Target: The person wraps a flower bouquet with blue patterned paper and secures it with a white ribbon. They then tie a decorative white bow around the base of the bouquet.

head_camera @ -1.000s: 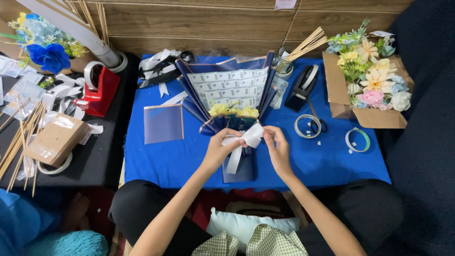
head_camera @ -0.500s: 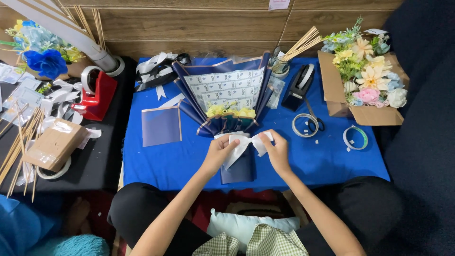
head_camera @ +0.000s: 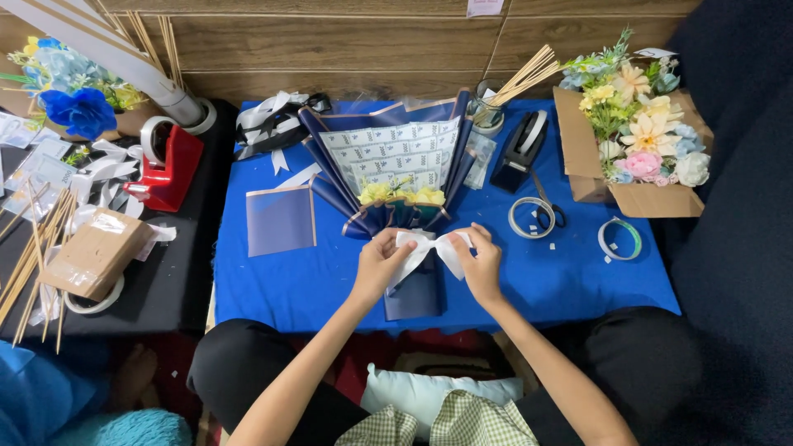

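Observation:
A dark blue wrapped bouquet [head_camera: 396, 177] with yellow flowers and printed paper inside lies on the blue table [head_camera: 289, 285]. A white ribbon bow [head_camera: 425, 248] sits at its neck. My left hand [head_camera: 378, 263] pinches the bow's left loop and tail. My right hand [head_camera: 481, 260] grips the right loop. Both hands rest just over the bouquet's dark handle [head_camera: 413, 293].
A blue paper sheet [head_camera: 281, 219] lies left of the bouquet. Tape rolls [head_camera: 529, 216] [head_camera: 619, 238], scissors [head_camera: 547, 206] and a black tape dispenser [head_camera: 520, 149] are on the right, beside a cardboard box of flowers [head_camera: 636, 149]. A red dispenser [head_camera: 169, 161] and sticks [head_camera: 37, 248] stand left.
The bow's loops have been pulled wider apart and my hands have spread sideways, sitting slightly lower at the bouquet's neck.

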